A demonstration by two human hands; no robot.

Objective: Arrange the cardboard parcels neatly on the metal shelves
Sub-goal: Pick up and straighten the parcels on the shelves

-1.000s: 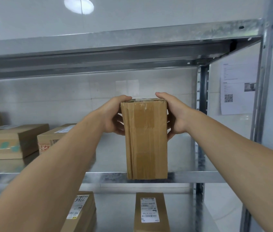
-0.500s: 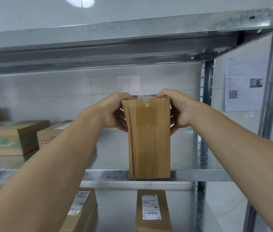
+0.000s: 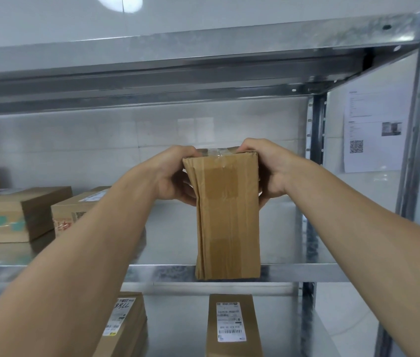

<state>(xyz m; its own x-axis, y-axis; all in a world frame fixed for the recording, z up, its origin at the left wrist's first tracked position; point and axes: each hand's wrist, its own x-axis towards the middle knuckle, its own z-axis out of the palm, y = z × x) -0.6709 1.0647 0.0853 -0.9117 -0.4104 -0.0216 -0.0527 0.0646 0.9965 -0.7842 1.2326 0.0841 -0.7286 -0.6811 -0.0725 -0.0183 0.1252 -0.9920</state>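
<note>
The upright cardboard parcel [image 3: 228, 217] stands in the centre of the frame, gripped near its top from both sides. The left hand [image 3: 175, 176] curls round its left edge and the right hand [image 3: 272, 171] round its right edge, thumbs over the taped top. Its bottom edge covers the front lip of the middle metal shelf [image 3: 306, 273], and I cannot tell whether it already bears on the shelf or hangs just in front of it.

The parcel looks light, since two hands high on it hold it without visible strain. The cardboard seems soft rather than stiff: the left side is creased in long vertical folds and bulges slightly (a hard squeeze there would likely dent it further). The glossy tape on top may be slippery, so the bare cardboard sides are the safer hold. Tall and narrow, it would probably tip easily if stood on end, so steadying it low down or laying it flat like the flat parcels [image 3: 10, 215] at the left of the frame seems wise.
</note>
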